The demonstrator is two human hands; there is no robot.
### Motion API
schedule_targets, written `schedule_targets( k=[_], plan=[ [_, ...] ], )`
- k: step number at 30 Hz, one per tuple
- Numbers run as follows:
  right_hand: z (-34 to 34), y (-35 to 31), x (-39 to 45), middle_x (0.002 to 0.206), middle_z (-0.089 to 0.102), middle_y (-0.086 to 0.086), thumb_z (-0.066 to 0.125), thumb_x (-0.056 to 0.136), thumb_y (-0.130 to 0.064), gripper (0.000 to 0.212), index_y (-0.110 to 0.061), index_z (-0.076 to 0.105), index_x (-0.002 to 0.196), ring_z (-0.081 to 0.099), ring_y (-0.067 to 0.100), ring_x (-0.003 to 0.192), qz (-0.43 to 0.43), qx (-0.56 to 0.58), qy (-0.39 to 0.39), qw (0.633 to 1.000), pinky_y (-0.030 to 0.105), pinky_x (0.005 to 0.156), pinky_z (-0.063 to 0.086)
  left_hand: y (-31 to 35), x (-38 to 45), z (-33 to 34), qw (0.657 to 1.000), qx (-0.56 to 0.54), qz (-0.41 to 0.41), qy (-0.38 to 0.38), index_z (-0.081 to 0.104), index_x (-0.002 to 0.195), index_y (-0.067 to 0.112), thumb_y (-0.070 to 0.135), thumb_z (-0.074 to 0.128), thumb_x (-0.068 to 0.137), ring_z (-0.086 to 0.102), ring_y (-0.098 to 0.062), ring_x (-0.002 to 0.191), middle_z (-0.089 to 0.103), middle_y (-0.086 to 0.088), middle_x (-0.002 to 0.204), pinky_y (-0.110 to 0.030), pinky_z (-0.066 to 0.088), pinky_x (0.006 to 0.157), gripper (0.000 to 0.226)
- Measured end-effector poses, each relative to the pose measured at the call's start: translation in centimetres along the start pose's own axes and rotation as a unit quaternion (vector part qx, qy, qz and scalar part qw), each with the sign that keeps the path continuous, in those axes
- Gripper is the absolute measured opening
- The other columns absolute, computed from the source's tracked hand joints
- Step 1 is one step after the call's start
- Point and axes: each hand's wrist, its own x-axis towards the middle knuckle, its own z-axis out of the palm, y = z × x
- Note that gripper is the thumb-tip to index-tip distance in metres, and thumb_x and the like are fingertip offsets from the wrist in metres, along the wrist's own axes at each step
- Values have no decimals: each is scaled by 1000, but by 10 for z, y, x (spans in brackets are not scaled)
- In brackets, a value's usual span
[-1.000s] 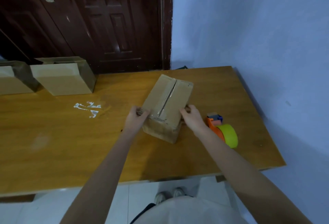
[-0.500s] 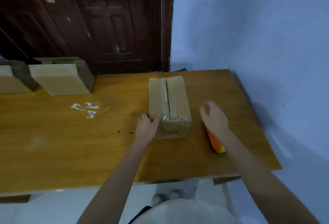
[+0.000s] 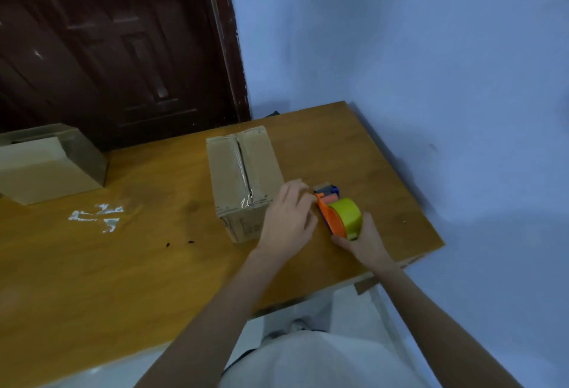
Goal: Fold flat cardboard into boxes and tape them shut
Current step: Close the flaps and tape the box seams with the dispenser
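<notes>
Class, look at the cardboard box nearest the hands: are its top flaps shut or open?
Shut. The box's two top flaps lie flat and meet along the middle, with shiny clear tape running down that seam.

Wooden table (image 3: pixel 154 264): taped cardboard box (image 3: pixel 243 178) near centre; tape dispenser (image 3: pixel 340 213) just right of it; second cardboard box (image 3: pixel 46 166) far left; white tape scraps (image 3: pixel 97 216); dark specks (image 3: pixel 178 243).

Dark door (image 3: pixel 117 48) ahead of me, blue wall (image 3: pixel 400 64) to my right, white scraps (image 3: pixel 97 216) stuck on the table (image 3: pixel 92 280).
</notes>
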Motion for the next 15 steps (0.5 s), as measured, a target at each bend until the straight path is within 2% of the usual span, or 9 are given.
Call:
schedule_targets(
  k=[2, 4, 7, 9, 12, 15],
  plan=[
    [3, 1, -1, 109, 49, 3, 81, 74, -14, 69, -8, 38, 127, 52, 20, 101, -8, 45, 10, 999, 32, 82, 42, 10, -4, 15, 998, -24, 34, -44, 64, 94, 8, 18, 47, 83, 51, -27, 112, 58, -10, 106, -32, 52, 79, 23],
    [4, 4, 0, 107, 52, 3, 80, 74, -14, 67, -7, 40, 127, 54, 20, 99, -3, 70, 18, 997, 33, 81, 44, 16, -7, 24, 993, -31, 37, -107, 63, 102, 8, 14, 53, 84, 49, -24, 111, 55, -8, 110, -34, 54, 75, 22],
    [2, 7, 2, 100, 57, 5, 79, 75, -15, 47, -10, 50, 111, 57, 23, 93, -3, 71, 33, 997, 30, 73, 44, 16, -9, 36, 973, -9, 17, -232, 54, 122, 11, 14, 54, 88, 40, -20, 121, 48, -6, 125, -33, 49, 87, 34],
    [-3, 3, -2, 90, 57, 2, 78, 75, -11, 35, -10, 53, 99, 57, 18, 82, -12, 91, 50, 994, 22, 64, 42, 15, -7, 41, 960, 7, 17, -278, 48, 129, 10, 17, 58, 88, 36, -22, 127, 44, -7, 133, -34, 47, 93, 43],
    [-15, -9, -10, 80, 58, -2, 76, 75, -6, 26, -13, 55, 88, 55, 8, 69, -37, 134, 60, 989, 17, 60, 42, 16, -2, 48, 951, 46, 58, -300, 45, 134, 8, 22, 66, 84, 35, -24, 131, 41, -9, 139, -36, 41, 101, 55],
    [-25, -25, -17, 77, 61, -1, 77, 74, -10, 22, -14, 58, 84, 59, 12, 70, -36, 168, 75, 982, 27, 67, 53, 24, 6, 49, 960, 60, 105, -254, 53, 126, 5, 26, 73, 79, 45, -27, 125, 52, -10, 130, -37, 38, 102, 56]
  ],
)
